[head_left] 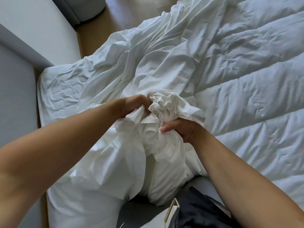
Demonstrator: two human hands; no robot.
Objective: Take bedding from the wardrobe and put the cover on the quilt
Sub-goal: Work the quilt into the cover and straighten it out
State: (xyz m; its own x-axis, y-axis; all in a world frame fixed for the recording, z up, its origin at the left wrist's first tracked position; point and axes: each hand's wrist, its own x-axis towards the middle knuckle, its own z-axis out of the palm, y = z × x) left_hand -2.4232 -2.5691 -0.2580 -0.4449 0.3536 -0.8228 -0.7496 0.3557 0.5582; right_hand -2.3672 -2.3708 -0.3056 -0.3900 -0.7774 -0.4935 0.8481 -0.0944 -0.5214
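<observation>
Head view, left hand (131, 106): fingers curled tight, gripping a gathered fold of the cover (148, 63).
Head view, right hand (180, 130): fingers and thumb clamped round the same bunch from the other side, just beside the left hand.
Cover: white and creased, bunched between both hands, the rest trailing away across the bed.
Quilt (255, 96): white, stitched in panels, spread flat to the right, partly under the cover.
Floor (98, 22): wood, beyond the bed.
</observation>
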